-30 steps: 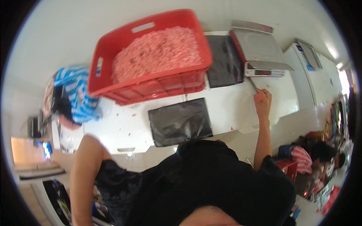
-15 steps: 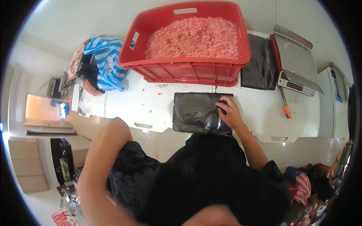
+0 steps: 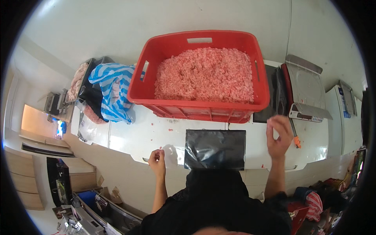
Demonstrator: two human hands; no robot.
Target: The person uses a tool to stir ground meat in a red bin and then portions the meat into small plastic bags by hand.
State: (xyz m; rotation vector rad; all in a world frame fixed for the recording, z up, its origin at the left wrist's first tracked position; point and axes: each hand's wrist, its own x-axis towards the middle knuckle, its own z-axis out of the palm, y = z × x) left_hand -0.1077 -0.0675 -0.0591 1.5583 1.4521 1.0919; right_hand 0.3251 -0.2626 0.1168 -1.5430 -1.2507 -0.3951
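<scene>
A flat black plastic bag (image 3: 215,149) lies on the white worktop in front of me, its lower edge by my black clothing. My left hand (image 3: 157,161) is held left of the bag, near the worktop's front edge, with its fingers curled in and nothing visible in them. To the bag's right, my right hand (image 3: 279,135) is raised clear of it, fingers bent but apart and holding nothing I can see. Behind the bag stands a red plastic crate (image 3: 203,110), largely filled with pink minced meat (image 3: 205,74).
At the left sits a blue-and-white striped bag (image 3: 113,88) beside dark plastic and pinkish meat. Right of the crate lie more black plastic bags (image 3: 272,94) and a digital scale (image 3: 307,90). An orange-handled tool (image 3: 297,141) rests in front of the scale.
My right hand has left the black bag and moved right, off its surface. My left hand has come up beside the worktop edge. The view has shifted, so the crate appears lower.
</scene>
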